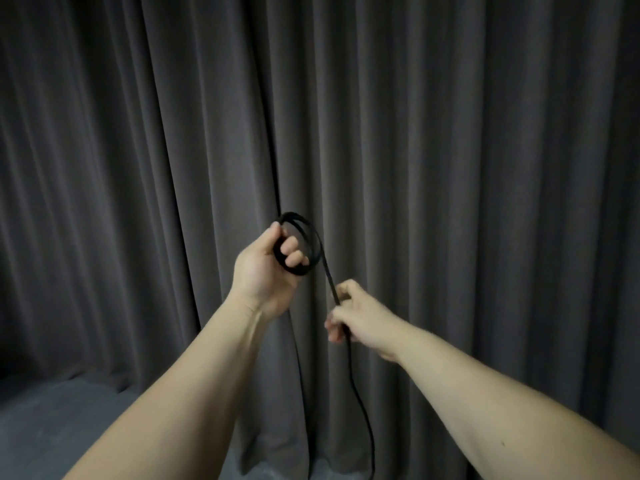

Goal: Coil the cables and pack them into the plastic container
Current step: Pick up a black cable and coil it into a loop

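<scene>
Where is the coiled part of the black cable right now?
In the head view, the coiled part of the black cable sits centre frame, gripped by the left hand before the grey curtain, up-left of the right hand.

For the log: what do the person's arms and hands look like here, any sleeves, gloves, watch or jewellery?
Both forearms are bare as far as the frame shows, with no sleeve edge in view. The left hand and the right hand wear no gloves. No watch, bracelet or band shows at either wrist, and no ring shows on the visible fingers. The right forearm carries a small dark spot; otherwise no markings are visible.
</scene>
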Motion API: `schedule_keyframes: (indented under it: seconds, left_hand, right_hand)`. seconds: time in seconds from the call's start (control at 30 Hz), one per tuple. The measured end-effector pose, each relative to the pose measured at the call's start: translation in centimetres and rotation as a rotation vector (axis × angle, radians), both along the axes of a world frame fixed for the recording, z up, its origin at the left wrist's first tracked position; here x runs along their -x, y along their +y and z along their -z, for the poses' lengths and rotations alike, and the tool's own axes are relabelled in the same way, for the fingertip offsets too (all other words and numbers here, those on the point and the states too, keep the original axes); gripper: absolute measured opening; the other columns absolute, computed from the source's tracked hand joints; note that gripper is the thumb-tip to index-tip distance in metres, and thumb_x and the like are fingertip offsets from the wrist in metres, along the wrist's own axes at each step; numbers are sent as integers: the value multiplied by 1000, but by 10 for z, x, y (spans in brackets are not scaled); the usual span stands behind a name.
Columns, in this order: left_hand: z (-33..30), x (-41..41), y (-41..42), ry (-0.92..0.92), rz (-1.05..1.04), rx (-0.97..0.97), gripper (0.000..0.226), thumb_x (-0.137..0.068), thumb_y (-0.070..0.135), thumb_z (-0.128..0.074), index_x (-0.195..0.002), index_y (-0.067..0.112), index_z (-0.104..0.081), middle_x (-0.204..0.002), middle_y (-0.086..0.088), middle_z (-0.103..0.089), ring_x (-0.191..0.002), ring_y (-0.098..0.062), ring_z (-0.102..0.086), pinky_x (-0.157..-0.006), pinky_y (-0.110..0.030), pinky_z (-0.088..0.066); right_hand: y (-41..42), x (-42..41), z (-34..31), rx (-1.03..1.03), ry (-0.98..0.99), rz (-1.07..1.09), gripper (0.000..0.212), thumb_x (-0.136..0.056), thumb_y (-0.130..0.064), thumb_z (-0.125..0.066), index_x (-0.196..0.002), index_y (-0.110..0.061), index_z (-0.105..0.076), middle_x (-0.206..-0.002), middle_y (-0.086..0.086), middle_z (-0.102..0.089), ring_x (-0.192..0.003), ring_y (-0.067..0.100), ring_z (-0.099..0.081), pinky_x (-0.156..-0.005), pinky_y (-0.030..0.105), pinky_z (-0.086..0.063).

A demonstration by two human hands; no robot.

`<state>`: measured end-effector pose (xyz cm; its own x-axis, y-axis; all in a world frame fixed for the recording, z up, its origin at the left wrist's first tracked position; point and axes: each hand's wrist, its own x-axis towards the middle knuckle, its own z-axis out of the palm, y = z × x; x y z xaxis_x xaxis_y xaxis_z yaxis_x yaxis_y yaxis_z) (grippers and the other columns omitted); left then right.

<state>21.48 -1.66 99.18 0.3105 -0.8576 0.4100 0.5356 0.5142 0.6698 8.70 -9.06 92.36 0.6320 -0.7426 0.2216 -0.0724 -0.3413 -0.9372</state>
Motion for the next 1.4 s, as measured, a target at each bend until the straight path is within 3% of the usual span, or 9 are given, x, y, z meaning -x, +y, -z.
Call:
schedule_keyframes:
  seconds: [0.23,0.37,0.5,0.6,0.73,0.9,1.0,1.17,1.4]
  left_hand:
    - [2,-20,-3,-102,-173,35,25,-101,7,-34,-78,15,-40,-66,0,-39,-58,-12,-36,-61,-22,-33]
    - [18,-21,-5,-458,-357,-38,28,-102,4,-36,-76,14,-37,-62,0,-41,-58,-15,-40,-64,-28,-36]
    - [31,-15,-3,-613,-325,-120,14,-98,13,-48,-85,10,-52,-71,-6,-55,-62,-15,-49,-64,-31,-38]
    - [36,-9,-1,-643,-255,-113,18,-93,24,-52,-90,6,-54,-68,-9,-50,-59,-18,-44,-67,-38,-33]
    - [37,2,5,-567,-103,-134,34,-101,33,-42,-88,5,-56,-61,0,-37,-54,-13,-31,-57,-26,-26]
    - [37,-4,6,-581,-114,-67,7,-96,14,-48,-93,10,-45,-59,5,-33,-51,-7,-26,-52,-18,-23]
    - [37,-15,5,-561,-209,-103,20,-103,12,-40,-83,13,-41,-60,5,-31,-48,-7,-24,-50,-17,-29]
    - [33,-8,4,-569,-170,-126,21,-101,18,-46,-80,15,-42,-59,5,-33,-48,-7,-25,-57,-23,-23]
    - [25,0,9,-419,57,-127,21,-82,25,-51,-87,6,-58,-58,2,-37,-46,-10,-27,-64,-30,-22]
  right_hand:
    - [3,6,-9,1033,717,162,40,-101,-23,-34,-139,-33,-42,-115,9,-59,-103,34,-57,-84,39,-50]
    - [25,5,-54,1284,611,92,32,-94,-23,-44,-120,-22,-63,-111,5,-64,-103,29,-59,-86,38,-50]
    - [32,9,-74,982,216,2,12,-84,-13,-61,-90,-23,-63,-87,-7,-70,-79,9,-61,-77,28,-49]
    - [28,7,-69,847,91,68,30,-79,-18,-73,-73,-27,-45,-64,-10,-62,-60,-1,-56,-61,15,-44]
    - [13,10,-70,722,-17,294,49,-60,-38,-86,-60,-22,-40,-53,-9,-42,-51,9,-35,-51,27,-29]
    - [-3,24,-72,224,-109,-66,26,-80,-4,-72,-71,-15,-51,-50,-7,-49,-46,11,-42,-51,25,-36]
    - [-15,36,-62,-55,-130,-191,21,-85,7,-62,-79,-13,-56,-62,2,-57,-55,20,-51,-65,34,-47]
    - [-16,25,-59,-75,-402,15,13,-86,-1,-66,-80,-11,-62,-66,5,-59,-54,13,-51,-57,29,-49]
    - [-19,8,-54,48,-364,246,3,-85,-10,-70,-85,-12,-72,-68,3,-65,-53,11,-51,-47,21,-43]
